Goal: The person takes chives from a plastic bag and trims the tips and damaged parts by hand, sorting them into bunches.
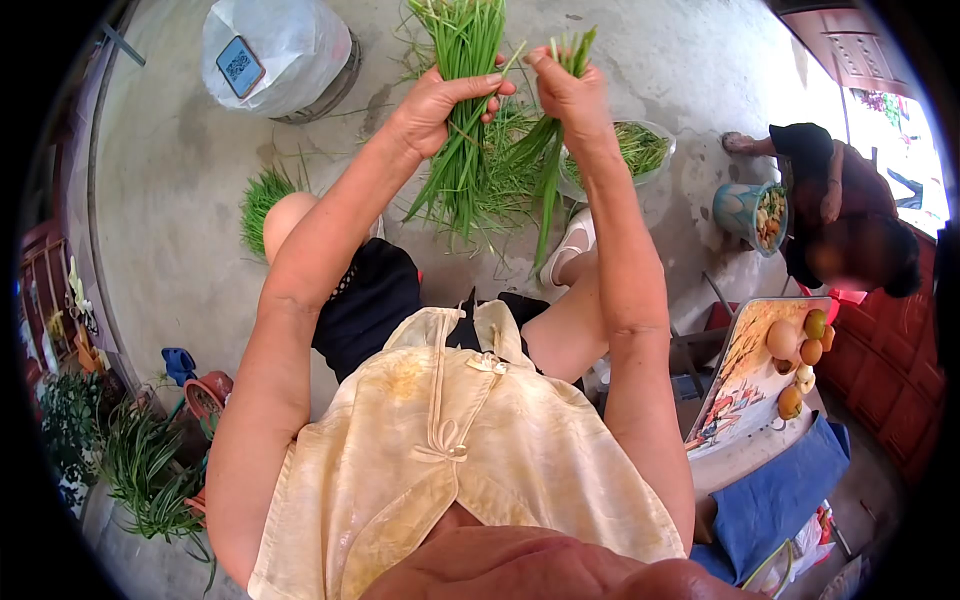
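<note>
Green stalks (pixel 465 35), one bundle to each hand, lying almost side by side

From where I stand, everything sits around the larger bundle. The concrete floor (pixel 170 180) spreads beneath it, and another person (pixel 860 220) bends low well off to its right. A plastic-covered container (pixel 300 60) stands beyond it to the left, and a bowl of cut greens (pixel 640 145) is on its right side, nearer than that other person. Loose stalks (pixel 510 165) litter the floor just under and beside it.

That larger bundle is out in front of the person's knees, its long axis running away from the body, the near tips slanting a little left. The left hand (pixel 425 112) has it from the left side, fingers curled round behind and thumb laid across, so the grip crosses the stalks. It is the nearer hand, being right on them.

Just off the bundle's right side, the right hand (pixel 580 100) has its fingers closed round a smaller bunch (pixel 548 190), which hangs back toward the body on much the same line, its leaves fanning slightly left. Between the two hands a lone stalk (pixel 516 56) leans out rightward from the larger bundle; whether the right fingertips touch it, I can't tell.
</note>
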`<state>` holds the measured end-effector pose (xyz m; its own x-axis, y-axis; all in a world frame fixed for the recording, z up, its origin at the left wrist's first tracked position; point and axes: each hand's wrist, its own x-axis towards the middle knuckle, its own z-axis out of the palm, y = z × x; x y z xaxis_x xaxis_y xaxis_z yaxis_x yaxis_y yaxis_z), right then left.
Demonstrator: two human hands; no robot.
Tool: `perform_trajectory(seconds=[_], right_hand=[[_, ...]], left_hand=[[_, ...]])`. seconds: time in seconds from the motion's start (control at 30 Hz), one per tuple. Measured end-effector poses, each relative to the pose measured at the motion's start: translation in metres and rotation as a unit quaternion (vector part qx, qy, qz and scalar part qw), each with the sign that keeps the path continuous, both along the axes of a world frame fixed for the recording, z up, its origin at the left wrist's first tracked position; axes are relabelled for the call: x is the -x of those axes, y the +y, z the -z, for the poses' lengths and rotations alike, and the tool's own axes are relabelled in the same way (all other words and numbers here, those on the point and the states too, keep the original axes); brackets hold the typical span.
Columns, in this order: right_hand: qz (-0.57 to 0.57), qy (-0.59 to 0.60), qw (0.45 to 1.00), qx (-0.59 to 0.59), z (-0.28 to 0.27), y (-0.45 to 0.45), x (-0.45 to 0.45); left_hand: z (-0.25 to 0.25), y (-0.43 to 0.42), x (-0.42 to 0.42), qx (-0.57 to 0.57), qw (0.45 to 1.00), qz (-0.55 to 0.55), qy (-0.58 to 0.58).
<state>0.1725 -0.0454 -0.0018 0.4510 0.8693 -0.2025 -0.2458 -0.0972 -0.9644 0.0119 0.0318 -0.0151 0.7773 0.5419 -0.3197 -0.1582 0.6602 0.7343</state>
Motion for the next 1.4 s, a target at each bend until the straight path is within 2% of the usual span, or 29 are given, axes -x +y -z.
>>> perform_trajectory(seconds=[0.23, 0.27, 0.37, 0.47, 0.57, 0.67, 0.73, 0.77, 0.8, 0.83, 0.87, 0.9, 0.97, 1.1, 1.13, 1.17, 1.23, 1.4], right_hand=[[0.095, -0.083, 0.992, 0.008, 0.001, 0.001, -0.027], [0.098, -0.239, 0.965, 0.049, 0.006, 0.002, -0.034], [-0.007, -0.402, 0.913, 0.069, 0.008, -0.001, -0.034], [-0.014, -0.327, 0.944, 0.041, 0.002, -0.004, -0.025], [-0.055, -0.098, 0.99, 0.083, -0.011, -0.004, -0.011], [-0.038, -0.085, 0.994, 0.053, -0.001, -0.001, -0.001], [0.06, -0.06, 0.996, -0.003, 0.002, -0.001, -0.035], [0.11, -0.002, 0.987, -0.12, -0.01, -0.004, -0.055], [0.203, 0.009, 0.971, -0.122, -0.018, -0.007, -0.079], [0.202, 0.062, 0.963, -0.169, -0.022, -0.016, -0.11], [0.261, 0.135, 0.936, -0.193, -0.027, -0.024, -0.128], [0.228, 0.144, 0.933, -0.238, -0.031, -0.034, -0.139], [0.249, 0.151, 0.928, -0.234, -0.027, -0.037, -0.149], [0.119, 0.078, 0.976, -0.163, -0.024, -0.02, -0.1], [0.086, 0.02, 0.988, -0.123, -0.02, -0.014, -0.083], [0.015, 0.031, 0.989, -0.144, -0.009, -0.01, -0.071], [0.015, -0.048, 0.999, -0.004, -0.02, -0.005, -0.035], [-0.013, -0.048, 0.998, -0.039, -0.016, 0.0, -0.022]], left_hand=[[0.002, 0.003, 0.002, 0.014, 1.0, -0.007, 0.0], [0.002, 0.003, 0.002, 0.02, 1.0, -0.01, -0.004], [0.003, 0.004, 0.003, 0.032, 0.999, -0.003, -0.014], [0.003, 0.004, 0.002, 0.019, 1.0, -0.009, -0.006], [-0.001, 0.001, 0.0, -0.004, 1.0, -0.009, 0.018], [-0.002, -0.004, -0.003, -0.006, 1.0, 0.015, 0.019], [0.003, -0.001, -0.002, -0.017, 0.999, 0.038, 0.023], [0.005, 0.0, -0.001, -0.022, 0.998, 0.047, 0.024], [0.007, 0.002, 0.001, -0.025, 0.998, 0.044, 0.023], [0.009, 0.003, 0.004, -0.026, 0.998, 0.043, 0.022], [0.01, 0.005, 0.006, -0.028, 0.998, 0.043, 0.022], [0.01, 0.006, 0.008, -0.026, 0.998, 0.043, 0.023], [0.009, 0.008, 0.01, -0.024, 0.998, 0.045, 0.026], [0.002, 0.006, 0.009, -0.033, 0.997, 0.071, -0.005], [-0.003, 0.003, 0.007, -0.037, 0.996, 0.083, -0.013], [-0.005, 0.001, 0.005, -0.04, 0.994, 0.096, -0.02], [-0.003, -0.002, 0.002, -0.049, 0.991, 0.12, -0.028], [0.0, -0.007, -0.002, -0.019, 0.994, 0.107, -0.019]])
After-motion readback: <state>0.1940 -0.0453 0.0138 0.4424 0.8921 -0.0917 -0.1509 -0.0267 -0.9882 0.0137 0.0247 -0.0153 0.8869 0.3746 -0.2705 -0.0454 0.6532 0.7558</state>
